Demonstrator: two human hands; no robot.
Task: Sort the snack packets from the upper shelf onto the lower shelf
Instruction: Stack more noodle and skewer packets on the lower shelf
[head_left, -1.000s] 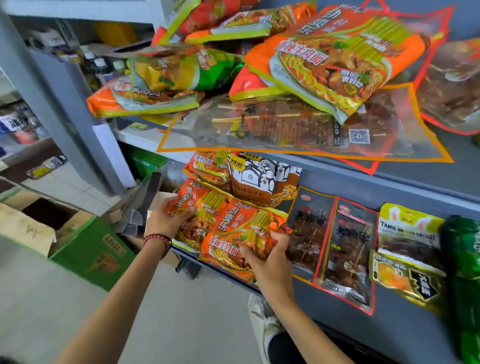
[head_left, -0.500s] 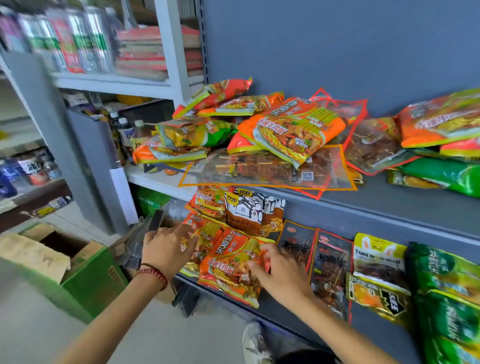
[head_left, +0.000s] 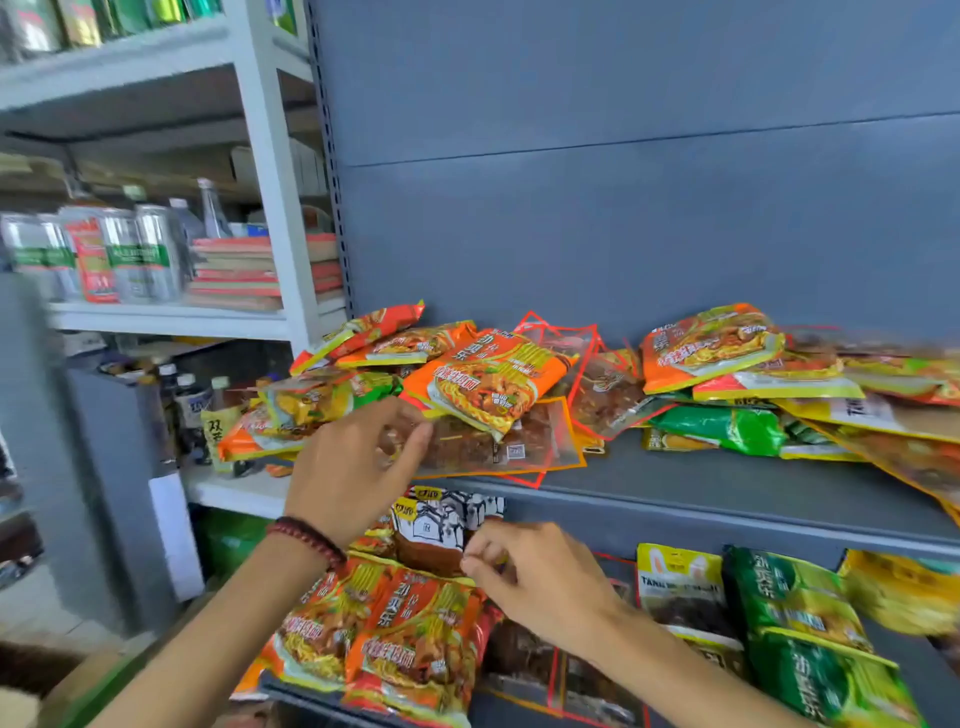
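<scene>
Snack packet (head_left: 498, 447), clear with orange edging, met the left hand (head_left: 353, 467) at its corner, grip unclear, beneath the upper shelf (head_left: 727, 483) heap. Right hand (head_left: 540, 577), loosely curled and empty, hovered over orange noodle packets (head_left: 405, 639) on the lower shelf (head_left: 935, 691).

Glossy plastic snack packets (head_left: 483, 384), matt shelf (head_left: 727, 499)

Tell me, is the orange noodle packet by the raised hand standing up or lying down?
Lying down: the orange noodle packet lies face up across a clear packet.
</scene>
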